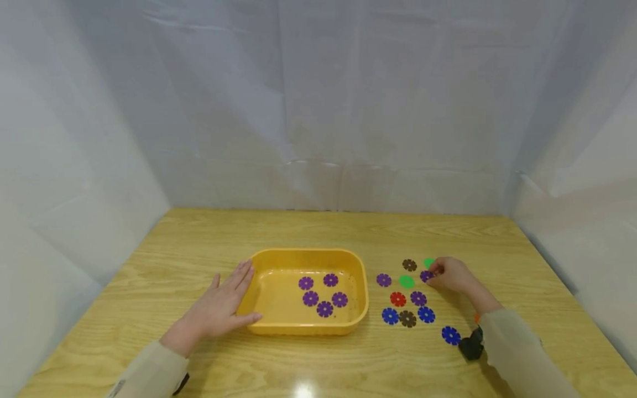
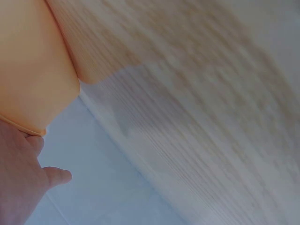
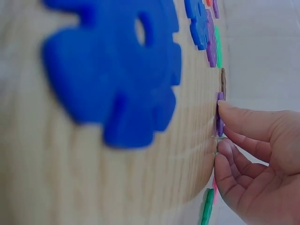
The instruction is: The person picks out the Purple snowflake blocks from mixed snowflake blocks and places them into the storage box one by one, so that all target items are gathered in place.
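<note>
My left hand (image 1: 224,304) rests on the left end of a yellow plastic basin (image 1: 308,330), its fingers straight along the rim and its thumb over the near corner. Inside the basin several purple snowflake discs (image 1: 325,309) lie flat. To the right of the basin, my right hand (image 1: 454,275) pinches a purple snowflake disc (image 3: 220,115) between thumb and finger, close to the tabletop. Just beyond those fingertips lies a green disc (image 1: 429,263), partly covered. In the right wrist view a blue disc (image 3: 119,70) looms close to the camera.
Loose discs lie between basin and right hand: brown (image 1: 410,265), green (image 1: 406,282), red (image 1: 398,299), purple (image 1: 418,298) and blue (image 1: 390,316). Another blue disc (image 1: 450,335) sits near the right forearm, beside a black object (image 1: 471,345). White sheeting (image 1: 318,110) encloses the table.
</note>
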Tool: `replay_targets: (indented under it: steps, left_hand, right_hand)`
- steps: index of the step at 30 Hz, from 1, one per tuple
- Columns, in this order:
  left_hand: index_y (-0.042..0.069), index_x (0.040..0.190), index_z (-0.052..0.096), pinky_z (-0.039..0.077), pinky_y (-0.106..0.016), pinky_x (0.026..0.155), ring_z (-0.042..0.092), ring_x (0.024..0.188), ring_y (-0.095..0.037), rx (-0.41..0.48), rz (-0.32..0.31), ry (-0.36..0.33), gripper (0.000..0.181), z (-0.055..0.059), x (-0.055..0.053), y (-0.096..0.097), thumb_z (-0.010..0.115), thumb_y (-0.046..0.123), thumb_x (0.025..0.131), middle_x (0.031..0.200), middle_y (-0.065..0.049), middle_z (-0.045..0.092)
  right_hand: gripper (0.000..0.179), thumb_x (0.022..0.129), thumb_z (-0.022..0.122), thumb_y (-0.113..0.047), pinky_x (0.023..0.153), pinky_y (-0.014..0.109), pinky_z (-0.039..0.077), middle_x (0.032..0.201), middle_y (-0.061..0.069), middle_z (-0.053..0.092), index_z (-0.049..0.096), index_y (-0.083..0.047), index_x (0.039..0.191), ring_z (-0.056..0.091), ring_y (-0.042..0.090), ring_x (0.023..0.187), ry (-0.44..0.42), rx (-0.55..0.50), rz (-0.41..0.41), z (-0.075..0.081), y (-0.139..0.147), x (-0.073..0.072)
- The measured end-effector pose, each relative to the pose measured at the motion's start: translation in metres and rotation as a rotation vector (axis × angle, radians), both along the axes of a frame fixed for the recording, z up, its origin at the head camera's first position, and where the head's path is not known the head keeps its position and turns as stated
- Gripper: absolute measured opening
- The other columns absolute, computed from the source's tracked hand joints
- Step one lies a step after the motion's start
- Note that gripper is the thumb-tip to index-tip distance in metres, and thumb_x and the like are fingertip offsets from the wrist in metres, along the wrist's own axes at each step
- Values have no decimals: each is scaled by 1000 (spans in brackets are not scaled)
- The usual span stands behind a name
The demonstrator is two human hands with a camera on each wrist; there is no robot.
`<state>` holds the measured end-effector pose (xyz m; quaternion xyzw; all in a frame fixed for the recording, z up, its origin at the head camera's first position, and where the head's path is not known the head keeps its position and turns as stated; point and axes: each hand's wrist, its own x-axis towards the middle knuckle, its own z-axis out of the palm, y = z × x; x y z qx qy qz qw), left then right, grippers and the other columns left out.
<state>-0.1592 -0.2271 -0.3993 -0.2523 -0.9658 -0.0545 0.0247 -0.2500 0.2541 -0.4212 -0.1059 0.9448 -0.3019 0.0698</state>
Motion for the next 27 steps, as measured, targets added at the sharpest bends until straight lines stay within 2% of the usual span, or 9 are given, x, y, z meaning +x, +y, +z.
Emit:
replay_targets:
  steps: [8, 17, 21, 27]
  left_hand:
    - [-8, 137, 17, 15, -62, 95, 9, 131, -32, -4, 0, 6, 89, -1, -1, 0, 45, 58, 83, 145, -20, 8]
    - [-8, 137, 18, 15, -62, 95, 10, 131, -32, -8, -2, 6, 89, 0, 0, 1, 45, 57, 83, 144, -20, 8]
    - [-8, 137, 17, 15, -62, 95, 9, 131, -32, -2, -3, -1, 90, -1, 0, 0, 43, 59, 83, 145, -20, 8]
    - [-9, 137, 18, 16, -63, 94, 11, 131, -33, 16, -13, 24, 91, -3, -1, 0, 43, 60, 82, 144, -21, 10]
  right_hand:
    - [20, 74, 68, -4, 58, 32, 39, 73, 7, 49, 53, 3, 83, 43, 19, 66, 19, 20, -7, 0, -2, -1]
    - [21, 72, 70, -3, 61, 35, 43, 76, 9, 54, 51, 0, 80, 49, 21, 69, 47, 47, -24, 0, -5, -1]
    - [15, 72, 66, 2, 59, 34, 46, 75, 9, 57, 54, 1, 79, 53, 22, 69, 76, 33, -22, 2, -3, -1]
    - [7, 75, 59, 5, 55, 30, 46, 73, 9, 58, 59, 2, 80, 55, 20, 66, 122, 6, -27, 5, -2, 1]
